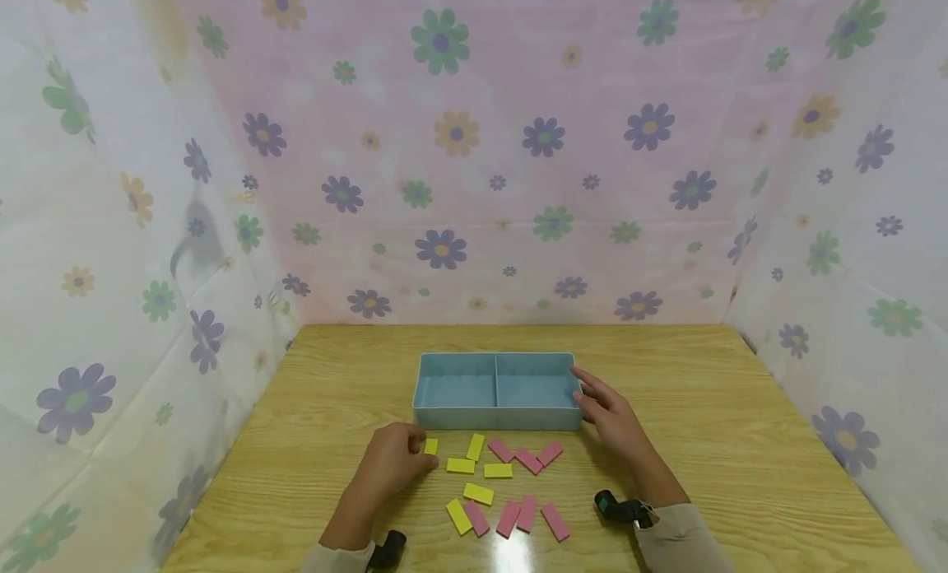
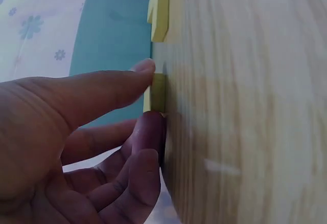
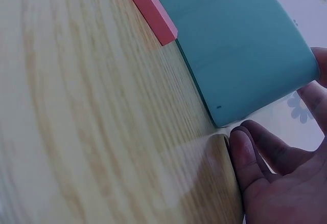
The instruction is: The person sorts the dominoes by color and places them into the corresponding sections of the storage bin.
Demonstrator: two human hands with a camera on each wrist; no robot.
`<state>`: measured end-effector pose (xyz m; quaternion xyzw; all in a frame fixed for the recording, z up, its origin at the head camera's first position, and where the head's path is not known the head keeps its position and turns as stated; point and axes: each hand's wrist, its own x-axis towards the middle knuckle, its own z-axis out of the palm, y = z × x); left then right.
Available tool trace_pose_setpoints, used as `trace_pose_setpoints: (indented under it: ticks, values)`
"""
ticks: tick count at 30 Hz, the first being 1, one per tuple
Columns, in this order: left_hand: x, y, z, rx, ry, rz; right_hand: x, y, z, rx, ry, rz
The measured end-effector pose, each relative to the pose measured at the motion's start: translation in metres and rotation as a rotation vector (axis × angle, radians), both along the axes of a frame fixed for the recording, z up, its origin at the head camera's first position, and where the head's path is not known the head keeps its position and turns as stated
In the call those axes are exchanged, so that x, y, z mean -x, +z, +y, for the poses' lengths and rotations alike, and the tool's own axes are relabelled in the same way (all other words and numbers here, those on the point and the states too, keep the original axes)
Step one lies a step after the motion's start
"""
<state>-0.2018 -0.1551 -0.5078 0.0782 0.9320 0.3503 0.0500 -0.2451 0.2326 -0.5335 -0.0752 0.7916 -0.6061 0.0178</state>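
My left hand (image 1: 391,464) pinches a small yellow rectangular block (image 1: 431,446) at the left of the scattered blocks. In the left wrist view, the thumb and a finger lie at opposite ends of that yellow block (image 2: 159,92), which is low against the wooden tabletop. A light-blue box (image 1: 498,419) with two compartments stands just beyond the blocks. My right hand (image 1: 616,421) rests at the box's right end, thumb and a finger at its rim. In the right wrist view, its lower fingers (image 3: 244,150) lie loosely beside the box's corner (image 3: 219,116).
Several yellow blocks (image 1: 461,466) and several pink blocks (image 1: 529,461) lie flat in front of the box, some touching. Flower-patterned cloth (image 1: 474,145) walls the wooden table (image 1: 355,367) at the back and both sides. Each wrist wears a black device (image 1: 620,509).
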Motion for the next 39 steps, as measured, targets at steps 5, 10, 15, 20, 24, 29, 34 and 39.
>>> trace_pose_setpoints:
  ticks: [5, 10, 15, 20, 24, 29, 34, 39]
  values:
    - [0.0002, 0.0016, 0.0007, 0.006, 0.017, -0.016, 0.0002, -0.0014, 0.0016, -0.003, 0.005, 0.003]
    - [0.0008, 0.0025, 0.0008, 0.001, 0.006, -0.013, -0.0001, -0.0015, 0.0019, -0.009, 0.003, -0.002]
    - [0.0005, 0.0033, 0.0014, -0.006, 0.004, 0.004, -0.0009, 0.0004, 0.0010, -0.008, -0.002, 0.000]
    - [0.0000, 0.0033, 0.0017, -0.029, -0.002, -0.006, -0.0010, -0.0001, 0.0008, -0.005, 0.000, 0.015]
    - [-0.0006, 0.0014, 0.0010, -0.043, -0.013, -0.017, -0.0001, -0.0020, 0.0009, 0.000, 0.003, 0.017]
    - [-0.0004, -0.0012, -0.0004, -0.048, -0.024, 0.000, -0.0001, -0.0017, 0.0002, -0.001, 0.000, 0.013]
    - [-0.0002, -0.0007, -0.0002, -0.039, -0.020, 0.005, -0.0012, 0.0000, 0.0002, -0.009, -0.004, 0.001]
    - [0.0003, 0.0015, 0.0004, -0.048, -0.011, -0.004, -0.0019, 0.0014, 0.0002, -0.008, -0.004, -0.006]
